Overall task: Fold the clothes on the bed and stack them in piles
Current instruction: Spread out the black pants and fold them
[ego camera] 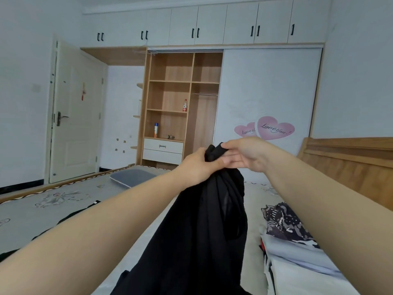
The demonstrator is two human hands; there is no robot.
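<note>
A pile (297, 248) of folded clothes lies on the bed (63, 211) at right. Above the bed, the left hand (195, 167) grips a black garment (204, 231) (hanging limp) and the right hand (244, 154) pinches its top. Beyond stands a wardrobe (170, 99).

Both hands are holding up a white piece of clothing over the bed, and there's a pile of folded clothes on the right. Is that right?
Not quite: the garment is black, not white, as the head view shows. The left hand and right hand do hold it up by its top edge over the bed, and a pile of folded clothes does lie on the right.
</note>
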